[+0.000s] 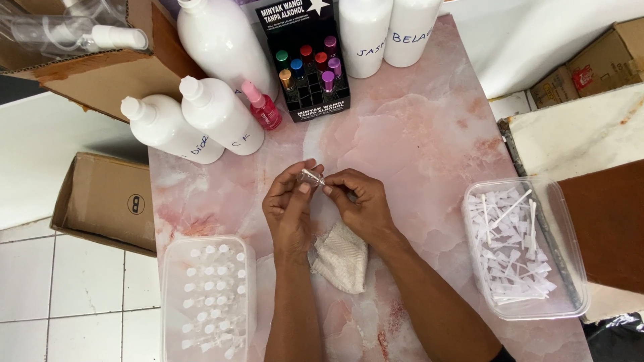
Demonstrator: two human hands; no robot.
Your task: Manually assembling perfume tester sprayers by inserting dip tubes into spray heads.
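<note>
we look down on a pink marbled tabletop (416, 134). at its upper left stand big white bottles (215, 114), with a black display rack of small coloured vials (310, 74) just right of them. a clear tub of capped little bottles (208, 295) sits at lower left, a clear tub of white plastic sprayer parts (513, 248) at right. a white cloth (342, 258) lies under our wrists. mid-frame, our left hand (290, 208) and right hand (359, 201) meet, both pinching a tiny clear vial (311, 177) between fingertips, its long axis roughly left to right, equally near both. whether it has a cap is too small to make out.
</note>
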